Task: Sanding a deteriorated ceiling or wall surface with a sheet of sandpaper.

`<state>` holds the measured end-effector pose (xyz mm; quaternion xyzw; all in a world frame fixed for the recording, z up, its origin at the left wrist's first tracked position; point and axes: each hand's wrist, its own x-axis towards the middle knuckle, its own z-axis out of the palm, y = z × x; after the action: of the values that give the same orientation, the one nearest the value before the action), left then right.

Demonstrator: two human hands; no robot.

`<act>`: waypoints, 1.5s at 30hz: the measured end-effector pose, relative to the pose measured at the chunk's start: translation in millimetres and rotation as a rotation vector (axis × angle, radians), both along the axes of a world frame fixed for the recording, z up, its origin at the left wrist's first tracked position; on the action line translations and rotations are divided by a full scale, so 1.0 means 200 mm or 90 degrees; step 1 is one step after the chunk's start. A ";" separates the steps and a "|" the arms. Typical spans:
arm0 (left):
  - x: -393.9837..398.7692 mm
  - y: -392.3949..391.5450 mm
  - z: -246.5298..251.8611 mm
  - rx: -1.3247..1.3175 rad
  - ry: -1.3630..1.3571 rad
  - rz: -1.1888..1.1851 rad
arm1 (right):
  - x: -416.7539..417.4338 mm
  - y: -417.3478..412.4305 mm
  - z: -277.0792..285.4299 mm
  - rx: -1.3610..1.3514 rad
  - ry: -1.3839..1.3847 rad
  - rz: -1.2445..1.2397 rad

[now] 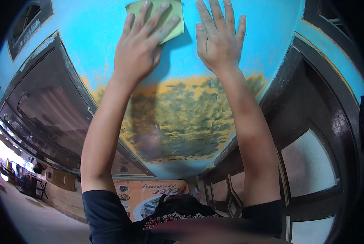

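Note:
My left hand (pixel 142 42) lies with spread fingers on a folded yellow-green sheet (pixel 178 26), apparently sandpaper, and holds it against a light-blue painted wall (pixel 182 59). The sheet's far edge reaches the top of the picture. To its right, my right hand (pixel 220 41) rests flat on the same wall, fingers apart and holding nothing. Between my forearms the blue paint gives way to a worn patch (pixel 182 116), mottled orange-yellow and dark green, with cracks on its right side. A strip of blue shows again below the patch.
A dark-framed window or door panel (pixel 52 91) flanks the wall on the left. Dark wooden doors with pale panels (pixel 310 164) stand on the right. An orange banner (pixel 131 195) bearing writing hangs low behind me. Further left are a cardboard box (pixel 61 178) and the floor (pixel 44 216).

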<state>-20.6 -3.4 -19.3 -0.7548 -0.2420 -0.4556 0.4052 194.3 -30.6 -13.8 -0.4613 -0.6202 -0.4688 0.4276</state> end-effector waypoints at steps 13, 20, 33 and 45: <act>0.07 -0.04 -0.35 -0.092 0.030 0.028 | 0.06 0.05 -0.03 0.065 -0.022 0.024; 0.20 -0.06 -0.35 -0.106 0.011 -0.030 | 0.13 0.19 -0.08 0.163 0.008 0.202; 0.12 -0.02 -0.61 -0.106 0.063 0.036 | 0.05 0.19 -0.08 0.120 0.083 0.449; 0.01 0.01 -0.46 -0.044 0.068 0.068 | 0.03 0.04 -0.07 0.070 -0.019 -0.024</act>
<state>-17.6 -1.6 -110.8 -0.7775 -0.2754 -0.3840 0.4149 201.2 -23.3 -27.0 -0.4415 -0.5910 -0.5168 0.4343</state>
